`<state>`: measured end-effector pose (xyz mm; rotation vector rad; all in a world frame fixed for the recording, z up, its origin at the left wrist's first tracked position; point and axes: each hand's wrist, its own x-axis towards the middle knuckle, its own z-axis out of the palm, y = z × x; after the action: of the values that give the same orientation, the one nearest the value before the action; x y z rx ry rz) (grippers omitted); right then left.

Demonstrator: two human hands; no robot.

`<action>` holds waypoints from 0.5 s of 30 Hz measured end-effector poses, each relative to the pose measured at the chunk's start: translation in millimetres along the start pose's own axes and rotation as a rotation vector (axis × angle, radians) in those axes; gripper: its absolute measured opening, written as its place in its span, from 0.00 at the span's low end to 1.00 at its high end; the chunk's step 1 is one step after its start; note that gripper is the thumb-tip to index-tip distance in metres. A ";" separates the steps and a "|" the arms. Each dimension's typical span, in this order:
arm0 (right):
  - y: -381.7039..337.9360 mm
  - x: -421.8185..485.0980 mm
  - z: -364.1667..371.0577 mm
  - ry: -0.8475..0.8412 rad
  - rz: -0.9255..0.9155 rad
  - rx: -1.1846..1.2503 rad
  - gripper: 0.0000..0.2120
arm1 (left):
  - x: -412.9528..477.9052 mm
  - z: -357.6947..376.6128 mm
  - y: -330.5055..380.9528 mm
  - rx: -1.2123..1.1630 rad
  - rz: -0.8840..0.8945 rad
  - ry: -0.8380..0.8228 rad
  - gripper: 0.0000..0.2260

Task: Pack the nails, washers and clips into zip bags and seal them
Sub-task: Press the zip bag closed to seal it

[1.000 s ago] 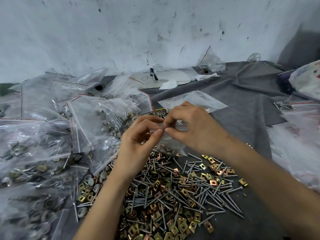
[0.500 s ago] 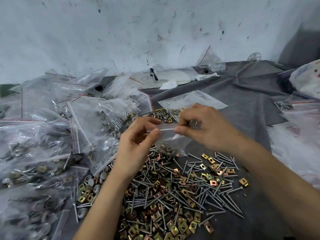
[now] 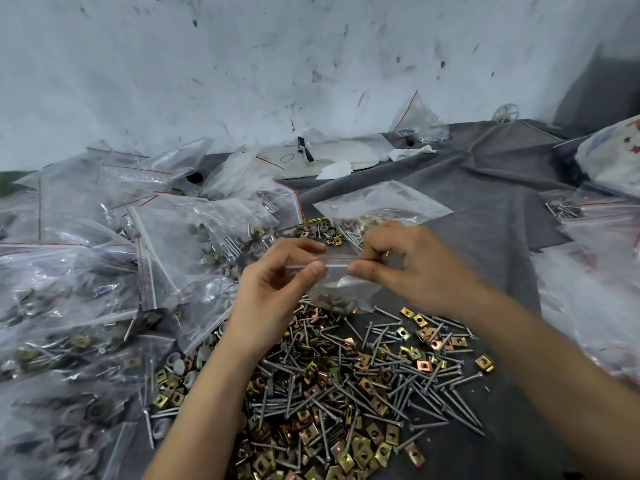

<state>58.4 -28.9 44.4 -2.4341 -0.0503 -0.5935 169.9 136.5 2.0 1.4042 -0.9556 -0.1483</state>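
Item in hand: small clear plastic zip bag with a red line at the mouth, held in the air just above the loose pile, between both hands. Contains grey ring-shaped pieces and at least one copper-coloured piece, all gathered at the bottom. Count not readable through the film.

Left hand: thumb and forefinger pinching the left end of the closure strip, remaining fingers curled. Right hand: thumb and forefinger pinching the same strip further right. Cannot tell whether the strip is sealed along its length.

Loose stock on the grey cloth: long grey steel nails mixed with brass-coloured square clips. Pale grey round washers at the pile's left edge, partly hidden by the left forearm.

Heap of filled clear zip bags at left: holds nails, clips and washers, blurred by overlapping film. Flat clear bag behind the hands: overlies more washers and nails; its own contents unclear. Upright clear bag near the wall: small silvery pieces at the base, type not readable. Further clear bags at right, cut off by the frame edge.
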 end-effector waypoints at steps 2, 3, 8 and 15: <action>0.4 -1.0 1.1 0.022 0.001 0.009 0.17 | 0.1 -0.7 -0.1 -0.008 0.001 -0.006 0.08; 0.2 -1.5 0.9 0.036 0.025 0.033 0.17 | 0.3 -1.0 0.0 -0.016 0.000 0.000 0.07; 3.9 -5.1 1.9 0.040 0.071 0.074 0.15 | 0.2 0.1 0.5 -0.033 -0.042 0.009 0.05; 7.9 -14.0 16.4 -0.013 0.068 0.157 0.14 | -2.8 3.1 2.8 -0.031 -0.100 -0.121 0.02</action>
<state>53.8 -24.2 22.5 -2.2781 -0.0183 -0.5239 164.8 136.5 2.8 1.4275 -0.9788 -0.3250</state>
